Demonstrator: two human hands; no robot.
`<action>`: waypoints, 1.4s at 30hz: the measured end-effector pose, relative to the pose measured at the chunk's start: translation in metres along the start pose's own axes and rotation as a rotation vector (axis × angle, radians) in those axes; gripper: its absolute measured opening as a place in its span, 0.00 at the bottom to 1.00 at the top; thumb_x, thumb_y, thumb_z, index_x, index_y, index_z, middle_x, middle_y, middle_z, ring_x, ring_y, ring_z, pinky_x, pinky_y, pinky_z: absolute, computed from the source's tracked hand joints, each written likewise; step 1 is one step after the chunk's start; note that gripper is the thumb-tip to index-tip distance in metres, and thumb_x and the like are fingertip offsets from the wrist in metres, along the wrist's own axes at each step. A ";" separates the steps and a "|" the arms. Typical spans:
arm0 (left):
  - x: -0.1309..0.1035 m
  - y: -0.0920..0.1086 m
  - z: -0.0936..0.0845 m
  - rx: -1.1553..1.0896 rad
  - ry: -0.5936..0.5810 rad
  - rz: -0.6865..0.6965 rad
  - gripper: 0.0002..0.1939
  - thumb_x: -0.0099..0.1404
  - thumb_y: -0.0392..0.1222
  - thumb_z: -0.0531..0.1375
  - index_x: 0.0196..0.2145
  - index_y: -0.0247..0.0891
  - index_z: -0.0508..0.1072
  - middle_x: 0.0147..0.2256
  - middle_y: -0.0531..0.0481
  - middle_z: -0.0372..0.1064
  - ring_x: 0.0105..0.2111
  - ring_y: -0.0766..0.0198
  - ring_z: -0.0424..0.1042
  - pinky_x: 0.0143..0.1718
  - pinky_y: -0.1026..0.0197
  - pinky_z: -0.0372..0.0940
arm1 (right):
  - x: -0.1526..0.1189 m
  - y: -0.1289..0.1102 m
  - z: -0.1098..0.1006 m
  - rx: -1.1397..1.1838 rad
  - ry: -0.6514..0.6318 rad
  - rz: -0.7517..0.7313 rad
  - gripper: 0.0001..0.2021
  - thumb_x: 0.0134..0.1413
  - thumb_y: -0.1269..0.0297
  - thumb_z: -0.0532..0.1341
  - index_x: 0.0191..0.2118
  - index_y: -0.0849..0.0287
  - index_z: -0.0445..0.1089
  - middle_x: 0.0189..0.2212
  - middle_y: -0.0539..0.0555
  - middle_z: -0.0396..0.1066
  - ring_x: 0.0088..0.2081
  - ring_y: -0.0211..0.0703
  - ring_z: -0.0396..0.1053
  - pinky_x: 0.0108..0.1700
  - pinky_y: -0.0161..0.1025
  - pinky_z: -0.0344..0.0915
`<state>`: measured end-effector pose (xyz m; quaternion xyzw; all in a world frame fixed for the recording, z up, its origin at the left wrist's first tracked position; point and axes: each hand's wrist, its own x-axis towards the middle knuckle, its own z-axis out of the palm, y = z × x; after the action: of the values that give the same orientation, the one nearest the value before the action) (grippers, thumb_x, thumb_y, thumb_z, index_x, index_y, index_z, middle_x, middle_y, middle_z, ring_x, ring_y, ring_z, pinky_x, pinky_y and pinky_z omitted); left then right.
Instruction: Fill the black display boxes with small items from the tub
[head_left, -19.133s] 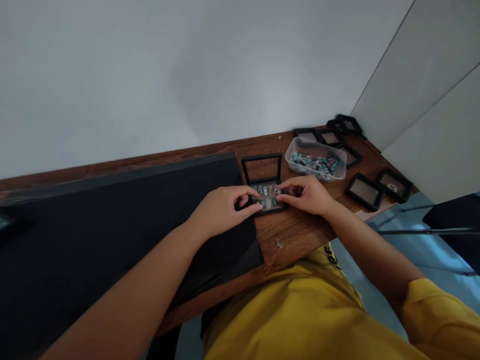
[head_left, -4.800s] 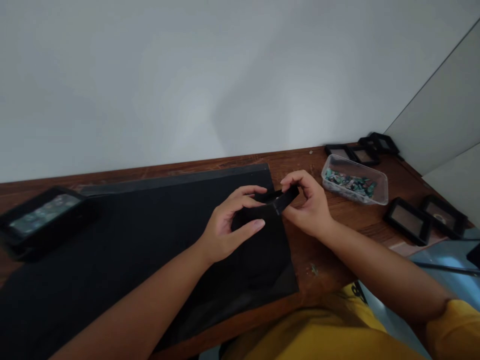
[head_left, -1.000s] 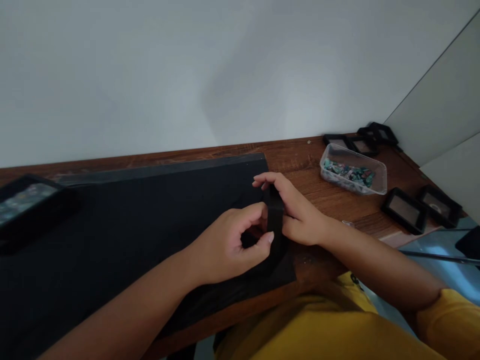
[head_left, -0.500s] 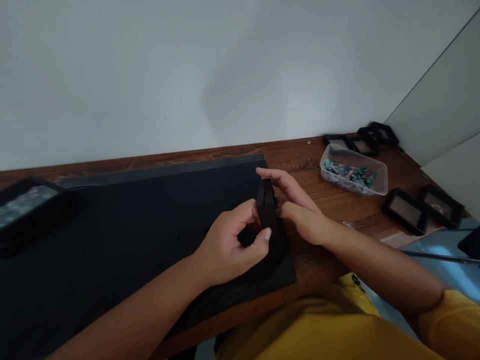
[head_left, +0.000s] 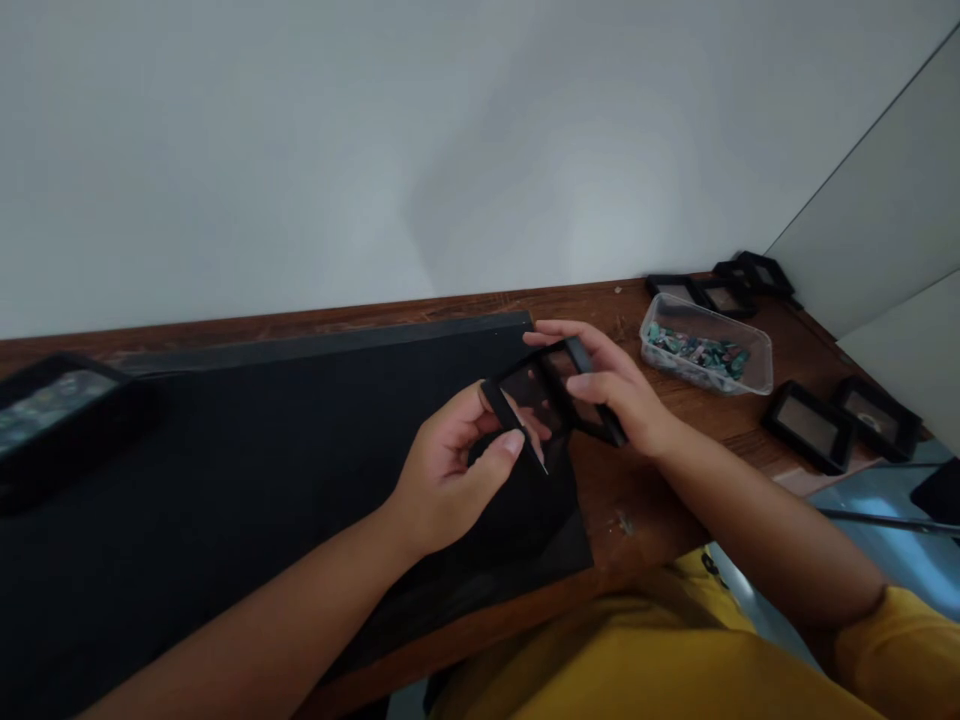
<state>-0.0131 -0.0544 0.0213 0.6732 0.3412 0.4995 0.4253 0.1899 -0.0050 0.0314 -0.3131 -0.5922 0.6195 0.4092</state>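
Observation:
Between my two hands is a black display frame (head_left: 553, 385) with see-through film panes, spread apart in two halves like a book. My left hand (head_left: 454, 475) pinches the left half at its outer edge, thumb on the near side. The right half lies in my right hand (head_left: 626, 395), the thumb pressing on its inner side and the fingers behind it. I hold the frame up over the right end of a black mat (head_left: 300, 470); nothing solid shows inside the panes.
A transparent plastic tub (head_left: 705, 345) of green and pinkish stone chips stands to the right on the wooden table (head_left: 600, 310). Several similar black frames (head_left: 808, 428) lie around it. At far left, a black-edged container (head_left: 56, 410) holds pale glittery pieces. A wall rises behind.
The black frame was nearly closed and edge-on; now its two halves are swung apart. My right hand has turned with the right half, its thumb now on the inner side.

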 end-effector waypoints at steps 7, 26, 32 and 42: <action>0.007 -0.009 -0.007 -0.116 -0.009 -0.152 0.05 0.63 0.43 0.64 0.32 0.39 0.76 0.30 0.52 0.79 0.28 0.62 0.77 0.30 0.61 0.73 | 0.008 -0.019 -0.022 0.174 -0.050 0.234 0.23 0.48 0.57 0.69 0.52 0.54 0.77 0.60 0.57 0.76 0.52 0.52 0.76 0.51 0.47 0.74; 0.014 -0.008 -0.005 0.204 -0.235 -0.604 0.20 0.56 0.59 0.61 0.39 0.41 0.75 0.27 0.54 0.69 0.28 0.61 0.68 0.29 0.60 0.65 | 0.007 -0.024 -0.033 0.036 -0.170 0.202 0.22 0.53 0.61 0.67 0.55 0.56 0.79 0.57 0.57 0.78 0.62 0.55 0.71 0.66 0.54 0.66; 0.006 -0.015 -0.004 0.298 -0.216 -0.514 0.28 0.60 0.64 0.62 0.50 0.42 0.77 0.37 0.50 0.76 0.35 0.57 0.75 0.38 0.55 0.71 | 0.009 -0.020 -0.031 0.150 -0.199 0.283 0.25 0.49 0.58 0.69 0.55 0.56 0.79 0.59 0.58 0.77 0.53 0.53 0.77 0.56 0.49 0.73; 0.000 -0.017 -0.008 -0.033 -0.062 -0.396 0.38 0.67 0.53 0.64 0.72 0.48 0.64 0.25 0.56 0.70 0.26 0.62 0.70 0.31 0.59 0.70 | 0.012 -0.019 -0.029 0.159 -0.029 0.143 0.24 0.43 0.62 0.75 0.50 0.52 0.79 0.54 0.54 0.80 0.57 0.51 0.76 0.60 0.49 0.73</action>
<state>-0.0214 -0.0453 0.0069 0.6009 0.4457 0.3905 0.5364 0.2122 0.0189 0.0488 -0.3119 -0.5231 0.6969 0.3788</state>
